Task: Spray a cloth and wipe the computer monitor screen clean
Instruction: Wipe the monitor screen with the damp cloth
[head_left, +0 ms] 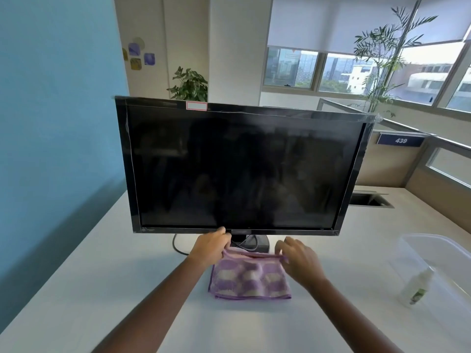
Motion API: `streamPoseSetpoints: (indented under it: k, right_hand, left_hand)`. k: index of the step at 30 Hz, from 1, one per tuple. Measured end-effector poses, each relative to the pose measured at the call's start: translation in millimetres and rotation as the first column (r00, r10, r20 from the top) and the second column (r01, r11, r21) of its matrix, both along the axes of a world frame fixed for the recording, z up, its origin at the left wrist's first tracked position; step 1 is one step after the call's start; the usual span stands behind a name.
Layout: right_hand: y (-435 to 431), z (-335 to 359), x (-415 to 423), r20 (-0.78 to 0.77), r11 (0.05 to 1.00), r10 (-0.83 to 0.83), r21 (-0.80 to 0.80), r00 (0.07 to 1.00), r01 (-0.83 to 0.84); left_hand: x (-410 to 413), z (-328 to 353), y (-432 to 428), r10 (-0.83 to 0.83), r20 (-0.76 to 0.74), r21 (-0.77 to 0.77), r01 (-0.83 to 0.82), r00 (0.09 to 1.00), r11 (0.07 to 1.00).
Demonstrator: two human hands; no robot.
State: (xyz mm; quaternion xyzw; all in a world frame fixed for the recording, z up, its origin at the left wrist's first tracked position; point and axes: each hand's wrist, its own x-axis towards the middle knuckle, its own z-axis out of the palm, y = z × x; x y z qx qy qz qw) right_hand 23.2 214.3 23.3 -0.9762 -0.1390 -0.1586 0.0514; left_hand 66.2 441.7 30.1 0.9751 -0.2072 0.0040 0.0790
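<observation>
A black monitor (237,169) with a dark screen stands upright on the white desk (102,289). Just in front of its base lies a purple and cream patterned cloth (249,278), folded. My left hand (210,247) pinches the cloth's far left corner. My right hand (299,258) pinches the far right corner, and the far edge is lifted slightly off the desk. A small white spray bottle (418,286) with a green label lies tilted inside a clear plastic tub (407,240) at the right.
A black cable (178,247) loops from the monitor base. A cable slot (369,200) is set into the desk behind the monitor's right side. A blue wall runs along the left, and low partitions and windows stand at the right.
</observation>
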Motion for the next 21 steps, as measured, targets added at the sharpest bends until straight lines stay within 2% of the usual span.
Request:
streamPoseSetpoints:
  k: [3,7,9,11,13,15,17,19,21]
  right_hand:
    - [3,-25,-16,0.013,0.980,0.053,-0.192,0.999,-0.049]
    - [-2,-53,-22,-0.061,0.982,0.021,-0.188,0.998,-0.032]
    - [-7,-64,-23,-0.183,0.996,0.016,-0.081,0.983,-0.031]
    - [-11,-71,-21,-0.336,0.999,-0.050,-0.018,0.940,0.047]
    - [-11,-72,-19,-0.402,0.979,-0.096,0.126,0.911,0.158]
    - [-10,-70,-13,-0.410,0.912,-0.157,0.290,0.899,0.291]
    - [-7,-70,-5,-0.483,0.793,-0.244,0.400,0.841,0.460]
    - [-4,-73,5,-0.610,0.695,-0.308,0.380,0.730,0.611]
    - [-2,-76,11,-0.679,0.691,-0.344,0.285,0.649,0.664]
  left_hand:
    - [-9,-22,2,-0.034,-0.054,0.161,0.042,0.998,0.986]
    - [-21,-46,5,-0.025,-0.091,0.294,0.051,0.995,0.954]
    - [-24,-54,7,-0.019,-0.103,0.331,0.053,0.994,0.942]
    - [-24,-59,9,-0.003,-0.115,0.334,0.042,0.993,0.942]
    - [-23,-60,10,0.017,-0.118,0.329,0.023,0.993,0.944]
    - [-21,-59,9,0.039,-0.089,0.310,-0.010,0.995,0.951]
    - [-19,-55,6,0.059,-0.028,0.269,-0.049,0.998,0.962]
    - [-17,-50,0,0.066,0.023,0.215,-0.069,0.998,0.974]
    - [-16,-45,-7,0.081,0.050,0.137,-0.087,0.995,0.987]
